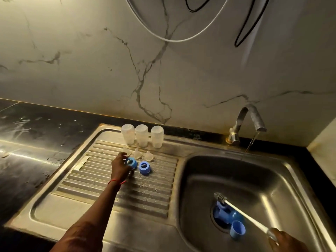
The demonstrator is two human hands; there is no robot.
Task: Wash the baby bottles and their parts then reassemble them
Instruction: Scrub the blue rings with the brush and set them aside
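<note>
Three clear baby bottles [142, 135] stand upside down in a row at the back of the ribbed steel drainboard [101, 186]. In front of them lie clear teats [148, 156]. My left hand [120, 166] grips a blue collar ring [131, 162] on the drainboard; a second blue ring [144, 167] sits just to its right. My right hand [283, 240] holds the white handle of a bottle brush [241, 212], whose bristle tip points into the sink basin [272, 180]. Blue caps [237, 230] lie over the drain.
The tap [251, 117] at the back of the basin runs a thin stream of water. Dark wet countertop [27, 142] stretches to the left. A marble wall rises behind, with a white and a black cable [243, 33] hanging on it.
</note>
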